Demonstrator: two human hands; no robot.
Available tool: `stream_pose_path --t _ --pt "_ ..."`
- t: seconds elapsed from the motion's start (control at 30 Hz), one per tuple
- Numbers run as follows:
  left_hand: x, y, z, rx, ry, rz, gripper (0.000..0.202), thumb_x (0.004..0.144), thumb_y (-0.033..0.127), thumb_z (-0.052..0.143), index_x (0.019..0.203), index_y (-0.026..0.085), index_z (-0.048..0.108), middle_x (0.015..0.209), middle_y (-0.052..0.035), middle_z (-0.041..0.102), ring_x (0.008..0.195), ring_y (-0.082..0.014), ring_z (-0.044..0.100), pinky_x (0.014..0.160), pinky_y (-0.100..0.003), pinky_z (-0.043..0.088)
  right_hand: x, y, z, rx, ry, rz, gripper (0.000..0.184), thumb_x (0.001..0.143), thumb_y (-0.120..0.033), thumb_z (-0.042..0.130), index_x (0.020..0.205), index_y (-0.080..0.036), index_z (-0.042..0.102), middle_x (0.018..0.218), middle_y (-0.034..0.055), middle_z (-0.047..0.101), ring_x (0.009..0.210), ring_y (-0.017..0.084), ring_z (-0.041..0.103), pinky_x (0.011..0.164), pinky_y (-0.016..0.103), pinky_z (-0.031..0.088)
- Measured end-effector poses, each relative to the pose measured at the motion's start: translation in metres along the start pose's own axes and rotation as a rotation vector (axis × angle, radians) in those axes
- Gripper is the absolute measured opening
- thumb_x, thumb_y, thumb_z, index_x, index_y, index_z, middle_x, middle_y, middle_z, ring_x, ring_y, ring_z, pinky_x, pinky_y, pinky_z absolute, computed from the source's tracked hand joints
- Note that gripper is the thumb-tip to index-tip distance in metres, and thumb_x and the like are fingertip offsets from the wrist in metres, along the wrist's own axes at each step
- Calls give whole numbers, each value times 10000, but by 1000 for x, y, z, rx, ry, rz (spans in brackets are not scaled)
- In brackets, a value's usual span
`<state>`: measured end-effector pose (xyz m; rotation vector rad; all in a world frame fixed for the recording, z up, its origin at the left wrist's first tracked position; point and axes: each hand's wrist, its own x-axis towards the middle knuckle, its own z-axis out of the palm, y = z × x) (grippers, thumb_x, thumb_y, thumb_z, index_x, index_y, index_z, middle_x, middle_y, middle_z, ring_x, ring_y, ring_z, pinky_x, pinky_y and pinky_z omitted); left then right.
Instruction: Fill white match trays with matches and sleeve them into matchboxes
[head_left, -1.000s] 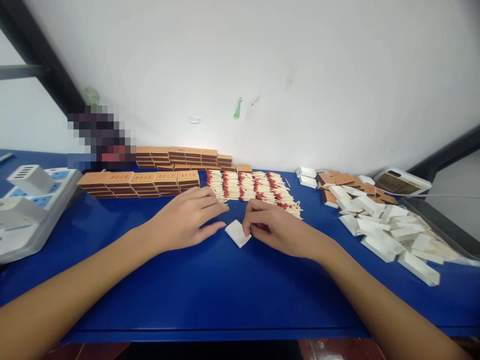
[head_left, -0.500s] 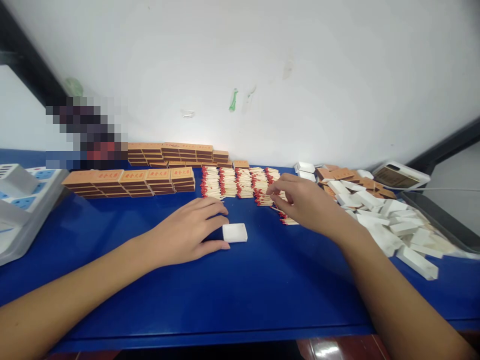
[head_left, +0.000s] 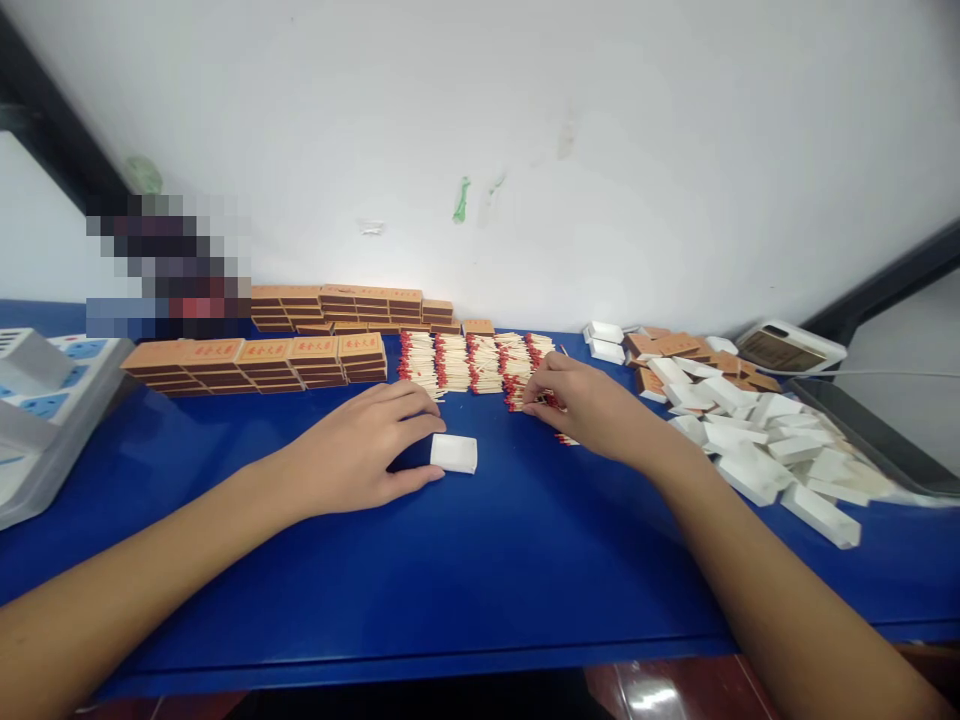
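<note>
A small white matchbox tray [head_left: 454, 454] lies on the blue table in front of me. My left hand [head_left: 375, 445] has its thumb and index finger at the tray's left end, one on each side of it. Over the right-hand bundles of red-tipped matches [head_left: 486, 364], my right hand [head_left: 577, 405] has its thumb and fingers pinched together on some matches. My fingers partly cover those matches, and a few red heads show below the hand.
Stacked brown matchboxes [head_left: 262, 358] stand at the left, with more along the wall. White trays [head_left: 757, 430] and brown sleeves are heaped at the right, near a phone [head_left: 791, 347] and a dark tray. A power strip [head_left: 75, 400] lies at far left.
My right hand has lowered slightly onto the matches and its fingers have closed into a pinch. My left hand stays at the tray; the whole view has shifted a little.
</note>
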<state>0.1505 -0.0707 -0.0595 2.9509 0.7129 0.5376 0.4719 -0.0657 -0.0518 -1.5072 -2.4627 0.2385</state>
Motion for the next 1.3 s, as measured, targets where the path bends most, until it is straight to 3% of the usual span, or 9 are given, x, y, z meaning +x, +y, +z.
stream_pose_path --t 0.6,0.73,0.87,1.0,1.07,1.2,1.3 --pt "0 1 2 -4 4 24 343 1023 457 657 1202 171 721 1187 -121 726 1154 -281 671 1047 -460 551 -1 -4 -1 80 -106 -4 158 1023 -285 587 921 -215 686 1004 80 629 869 226 620 756 356 481" --pt "0 0 3 -21 7 19 413 985 539 689 1188 182 733 1196 -120 731 1160 -281 673 1043 -452 553 -2 -1 4 75 -103 -26 198 1053 -329 543 943 -216 665 1029 89 634 904 237 627 797 375 494" --pt "1 3 2 -90 12 27 530 858 686 756 1054 193 754 1168 -109 730 1156 -291 667 1032 -445 553 -3 -3 5 76 -105 -42 223 1080 -334 490 985 -219 655 1065 96 625 929 242 634 828 389 500" --pt "1 9 -3 -172 6 11 445 858 631 792 848 194 711 1078 -80 705 1016 -247 670 918 -400 562 -3 -8 4 51 -128 -35 223 1086 -313 468 977 -212 635 1084 102 615 939 246 628 818 389 502" --pt "1 10 -4 -177 42 8 409 877 578 800 829 188 687 1082 -81 689 979 -232 662 851 -375 557 -3 -11 4 43 -130 -27 220 1086 -308 464 974 -212 628 1084 102 611 941 249 623 819 392 501" --pt "1 7 -2 -144 68 19 299 973 455 733 1136 205 711 1292 -100 676 1179 -255 648 1004 -404 542 -4 -14 6 28 -113 -44 218 1089 -308 455 973 -217 616 1077 99 606 923 243 622 814 387 500" --pt "3 4 1 -115 3 50 470 1047 388 636 1482 228 556 1497 -99 615 1422 -268 537 1222 -466 415 -3 -17 8 17 -114 -60 230 1098 -294 431 963 -209 596 1067 98 600 917 236 620 804 379 497"
